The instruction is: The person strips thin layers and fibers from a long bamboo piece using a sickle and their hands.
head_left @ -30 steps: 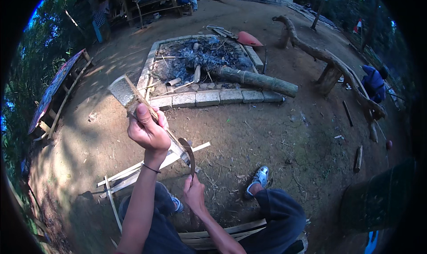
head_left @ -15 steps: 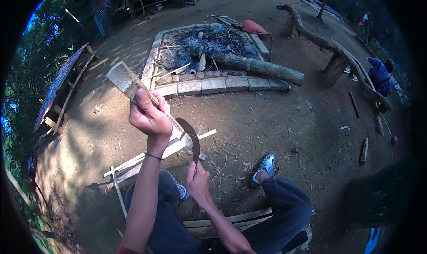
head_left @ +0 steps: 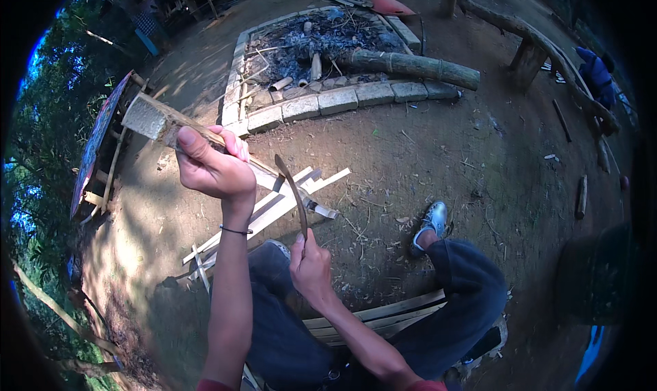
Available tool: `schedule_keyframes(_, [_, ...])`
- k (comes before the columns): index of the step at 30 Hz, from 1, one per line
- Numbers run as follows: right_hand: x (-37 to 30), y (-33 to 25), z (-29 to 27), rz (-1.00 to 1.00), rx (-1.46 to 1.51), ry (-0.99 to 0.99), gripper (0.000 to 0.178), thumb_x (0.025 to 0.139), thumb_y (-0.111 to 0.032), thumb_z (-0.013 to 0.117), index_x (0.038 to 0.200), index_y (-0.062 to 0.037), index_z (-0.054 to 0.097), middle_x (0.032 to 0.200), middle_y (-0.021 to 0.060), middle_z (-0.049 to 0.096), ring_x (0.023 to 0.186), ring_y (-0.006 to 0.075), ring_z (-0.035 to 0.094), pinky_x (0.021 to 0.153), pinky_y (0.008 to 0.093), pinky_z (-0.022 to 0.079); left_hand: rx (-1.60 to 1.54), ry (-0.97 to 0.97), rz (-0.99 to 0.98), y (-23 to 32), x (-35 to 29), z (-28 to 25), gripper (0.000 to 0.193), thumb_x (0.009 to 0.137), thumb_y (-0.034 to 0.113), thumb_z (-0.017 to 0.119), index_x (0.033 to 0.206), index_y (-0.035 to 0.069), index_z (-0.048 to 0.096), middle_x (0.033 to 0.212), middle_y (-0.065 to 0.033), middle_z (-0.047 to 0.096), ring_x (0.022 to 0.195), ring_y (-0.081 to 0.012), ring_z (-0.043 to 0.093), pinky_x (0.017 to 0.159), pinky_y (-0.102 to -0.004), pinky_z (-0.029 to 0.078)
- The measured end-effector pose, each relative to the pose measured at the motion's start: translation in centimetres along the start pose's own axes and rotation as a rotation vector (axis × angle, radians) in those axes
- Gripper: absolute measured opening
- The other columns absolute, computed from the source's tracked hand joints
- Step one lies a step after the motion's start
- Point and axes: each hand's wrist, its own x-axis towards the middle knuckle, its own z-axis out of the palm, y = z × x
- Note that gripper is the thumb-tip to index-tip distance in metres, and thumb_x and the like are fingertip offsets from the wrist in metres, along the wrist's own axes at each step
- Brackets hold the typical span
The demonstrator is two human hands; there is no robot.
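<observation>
Held up in front of me, my left hand (head_left: 217, 165) is closed around a split bamboo piece (head_left: 147, 119). Its broad, pale end sticks out to the upper left past my thumb, and a narrow part runs down right toward the blade. My right hand (head_left: 313, 271) grips a knife with a curved dark blade (head_left: 295, 192), its handle mostly hidden in my fist. The blade points up and crosses close to the bamboo's lower end; whether they touch I cannot tell. Below and behind the blade, several pale bamboo strips (head_left: 263, 220) lie on the ground.
Ahead is a fire pit with a stone-block border (head_left: 339, 101); a thick bamboo pole (head_left: 417, 69) juts over it. More split strips (head_left: 376, 319) lie between my legs. A gnarled log rail (head_left: 506, 22) runs along the right, near a person in blue (head_left: 597, 76). Dark foliage borders the left.
My left hand and the bamboo have moved left, away from my right hand. The knife blade has turned and now looks narrower. My view has shifted, so the ground and pit sit farther right.
</observation>
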Motion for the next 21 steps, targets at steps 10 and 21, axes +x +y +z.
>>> schedule_keyframes(10, [0.5,1.5,-0.4,0.14,0.057,-0.095,0.02,0.095,-0.014,0.045,0.096,0.0053,0.053,0.06,0.0276,0.056,0.058,0.0481,0.058,0.053,0.0555,0.042,0.06,-0.035,0.049,-0.5,1.3,-0.4,0.052,0.101,0.048,0.04,0.079,0.001,0.045,0.052,-0.0052,0.044,0.039,-0.0103,0.041,0.035,-0.0233,0.032])
schedule_keyframes(21, [1.4,10.8,1.6,0.18,-0.088,-0.023,0.022,0.095,-0.014,0.045,0.098,0.0051,0.054,0.059,0.0266,0.055,0.059,0.0463,0.059,0.053,0.0531,0.043,0.072,-0.039,0.062,-0.5,1.7,-0.2,0.056,0.1,0.052,0.039,0.078,0.001,0.044,0.051,-0.0052,0.041,0.039,-0.0102,0.038,0.034,-0.0231,0.03])
